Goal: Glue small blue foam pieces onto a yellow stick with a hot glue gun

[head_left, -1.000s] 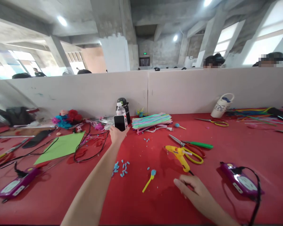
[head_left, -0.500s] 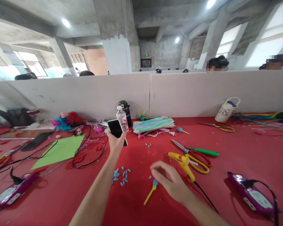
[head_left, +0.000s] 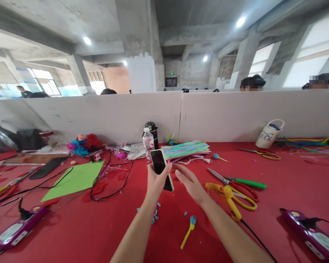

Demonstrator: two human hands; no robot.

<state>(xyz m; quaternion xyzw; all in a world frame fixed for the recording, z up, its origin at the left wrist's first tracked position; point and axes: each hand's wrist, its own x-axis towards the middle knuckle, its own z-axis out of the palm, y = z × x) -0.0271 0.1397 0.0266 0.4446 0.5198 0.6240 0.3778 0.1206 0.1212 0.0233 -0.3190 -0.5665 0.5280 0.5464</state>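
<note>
Left hand [head_left: 155,182] grips the phone [head_left: 158,160]; right hand [head_left: 191,183], unclenched, is just beside it.

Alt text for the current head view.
Left hand holding a smartphone over a red table, right hand open beside it. Around them: a blue-headed yellow stem, a yellow glue gun, scissors, bundled pastel strips.

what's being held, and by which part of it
The left hand grips a phone around its middle, thumb across its front; the right hand appears empty.
</note>
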